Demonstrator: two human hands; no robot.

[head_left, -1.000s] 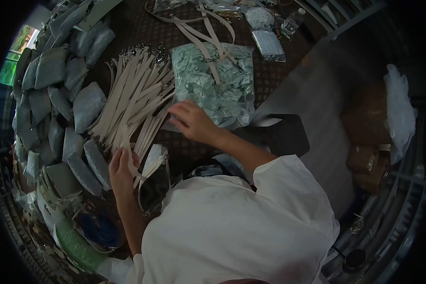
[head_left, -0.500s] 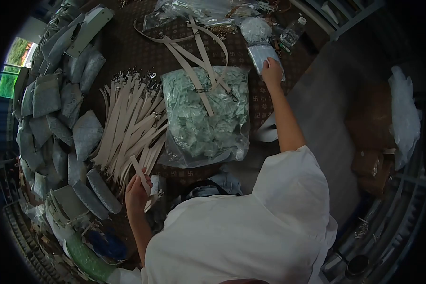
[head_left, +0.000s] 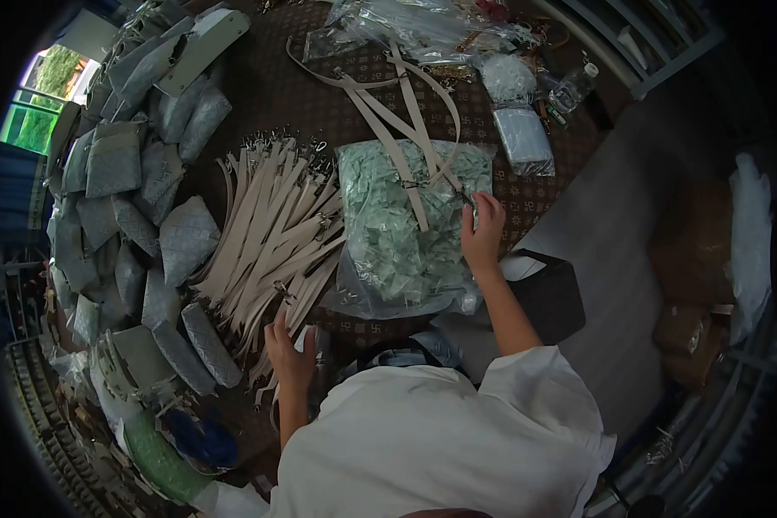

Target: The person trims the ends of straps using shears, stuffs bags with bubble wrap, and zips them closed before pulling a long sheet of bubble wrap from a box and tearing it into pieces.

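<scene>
1. Clearly the left hand [head_left: 292, 356] lies at the near end of the fanned cream straps [head_left: 272, 229], fingers spread loosely over the strap ends; whether they pinch one I cannot tell.
2. Pick a single strap by its tip and draw it along its length, so the neighbouring straps and their metal clips stay in line.
3. Meanwhile the right hand [head_left: 482, 229] reaches to the clear bag of pale green pieces [head_left: 401, 229], fingers curled at the clip of a loose strap [head_left: 397, 129] crossing it; the grip looks light.
4. All this sits on a dark patterned table [head_left: 285, 95], with grey quilted pouches [head_left: 142, 203] heaped at the left.
5. Beyond it, a window [head_left: 39, 91] shows greenery.
</scene>
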